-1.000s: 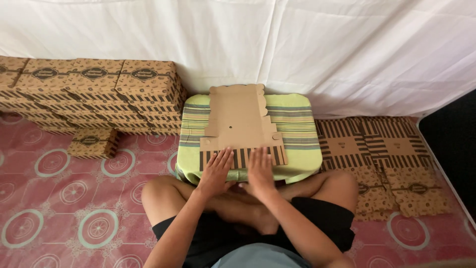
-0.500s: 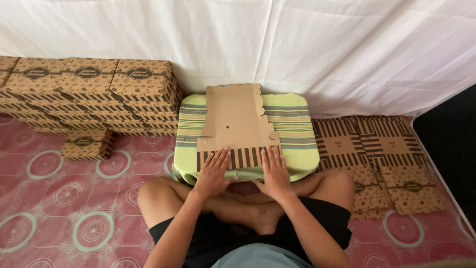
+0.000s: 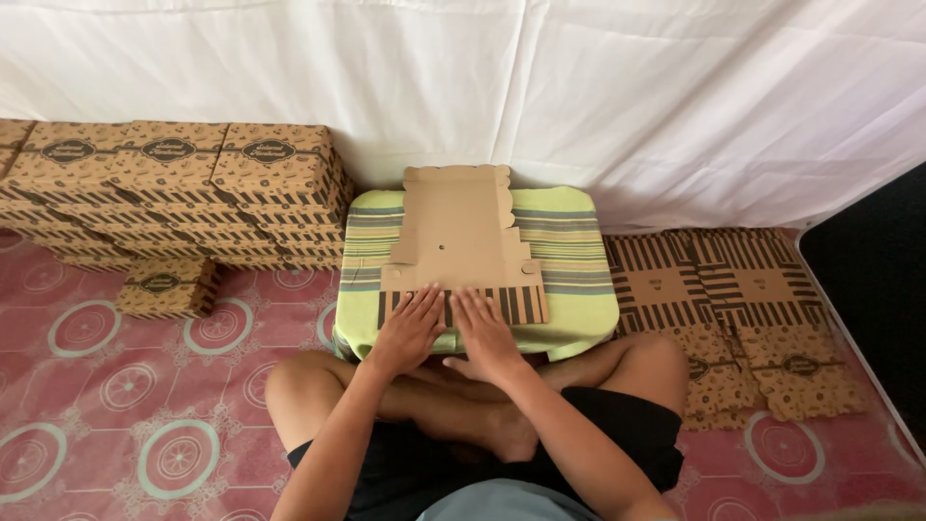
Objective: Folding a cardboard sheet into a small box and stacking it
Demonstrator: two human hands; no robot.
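Pressing flat: left hand [image 3: 410,328] and right hand [image 3: 482,326], palms open, gripping nothing, on unfolded cardboard box blank's [image 3: 463,241] striped near edge atop striped cushion [image 3: 569,289]; folded boxes [image 3: 174,183] stacked left.

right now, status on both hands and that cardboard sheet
Left hand and right hand flat on striped flap, fingers spread. Flat cardboard blank lies on green striped cushion. Nothing on top of it.

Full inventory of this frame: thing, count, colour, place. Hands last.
flat cardboard blank: one, brown with a striped near flap, on the cushion
cushion: one, green striped, in front of the person
folded boxes: a stack, count unclear, brown patterned, at left by the sheet
single box: one, brown, on the mat at left
flat blanks: a pile, brown striped, at right
sheet: white, behind
mat: pink with circles, underneath
left hand: flat on the striped flap
right hand: flat on the flap, beside the left hand
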